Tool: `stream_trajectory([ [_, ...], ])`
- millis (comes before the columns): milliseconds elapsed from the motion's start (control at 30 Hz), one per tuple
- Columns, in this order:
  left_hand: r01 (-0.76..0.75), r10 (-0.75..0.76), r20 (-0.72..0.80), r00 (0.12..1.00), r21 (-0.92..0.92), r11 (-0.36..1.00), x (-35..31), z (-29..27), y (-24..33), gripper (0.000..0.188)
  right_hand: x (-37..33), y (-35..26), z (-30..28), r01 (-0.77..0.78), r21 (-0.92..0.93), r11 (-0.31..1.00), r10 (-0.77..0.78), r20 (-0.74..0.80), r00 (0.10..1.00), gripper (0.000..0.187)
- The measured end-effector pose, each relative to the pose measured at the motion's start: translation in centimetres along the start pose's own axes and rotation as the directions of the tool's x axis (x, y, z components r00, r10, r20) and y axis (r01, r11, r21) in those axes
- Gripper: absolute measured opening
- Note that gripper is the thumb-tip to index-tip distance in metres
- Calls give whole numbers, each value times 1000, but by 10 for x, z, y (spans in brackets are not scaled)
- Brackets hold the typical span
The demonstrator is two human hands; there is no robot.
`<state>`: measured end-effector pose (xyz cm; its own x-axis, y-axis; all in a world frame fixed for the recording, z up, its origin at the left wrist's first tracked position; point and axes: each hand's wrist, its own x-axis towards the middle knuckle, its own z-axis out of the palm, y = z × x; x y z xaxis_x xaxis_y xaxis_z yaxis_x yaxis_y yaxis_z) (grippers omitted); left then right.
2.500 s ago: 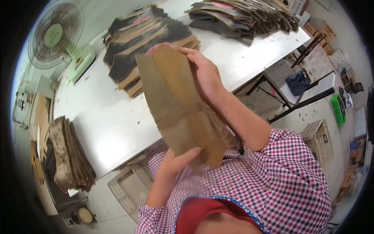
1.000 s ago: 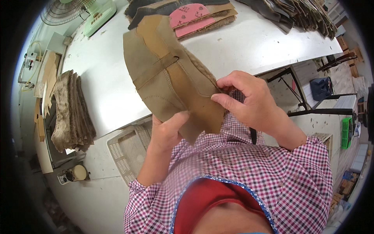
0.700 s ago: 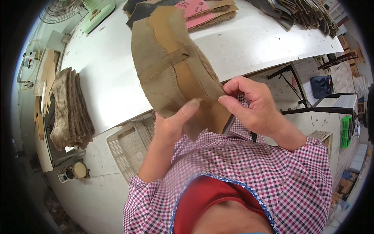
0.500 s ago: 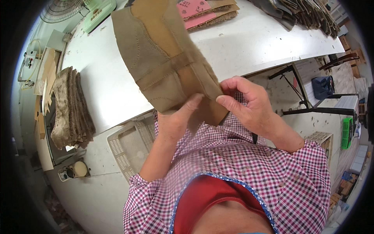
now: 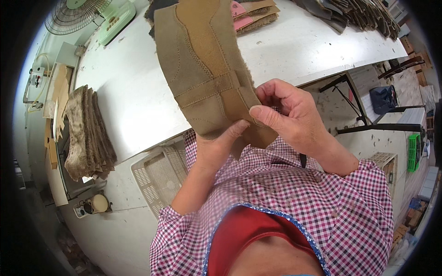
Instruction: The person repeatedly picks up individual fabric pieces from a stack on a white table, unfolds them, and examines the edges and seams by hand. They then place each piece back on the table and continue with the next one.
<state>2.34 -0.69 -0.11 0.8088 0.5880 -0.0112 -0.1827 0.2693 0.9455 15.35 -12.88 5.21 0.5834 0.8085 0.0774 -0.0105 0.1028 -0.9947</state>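
White tabletop [image 5: 133, 110] lies beyond; left hand [image 5: 212, 149] and right hand [image 5: 294, 122] pinch a stitched, fuzzy-edged brown piece [image 5: 198, 60], partly hiding pink patches [image 5: 242, 22].

Bright glare on white tabletop [image 5: 138, 119], soft shadow beside fur stack [image 5: 85, 133] — stitched piece [image 5: 202, 60] fairly sharp — edges bowed, corners black

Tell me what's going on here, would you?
A person holds a brown stitched piece in both hands, raised by the near edge of the white table. The left hand grips its lower part; the right hand has its fingers at the right edge. A fuzzy brown stack shows by the table's left edge, and a dark layered pile lies farther right.
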Motion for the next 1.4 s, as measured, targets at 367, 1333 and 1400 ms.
stream_trajectory([
  [367,73,-78,37,996,120,990,-1,3,-2,41,0,-3,-4,79,-13,997,-80,-25,997,11],
  [1333,151,-150,-16,989,112,982,-11,5,-44,36,50,-25,-20,384,246,890,-352,-165,921,12],
  [1400,146,-140,-45,989,170,975,-11,-2,-33,30,45,-32,-23,397,251,883,-370,-150,917,11],
])
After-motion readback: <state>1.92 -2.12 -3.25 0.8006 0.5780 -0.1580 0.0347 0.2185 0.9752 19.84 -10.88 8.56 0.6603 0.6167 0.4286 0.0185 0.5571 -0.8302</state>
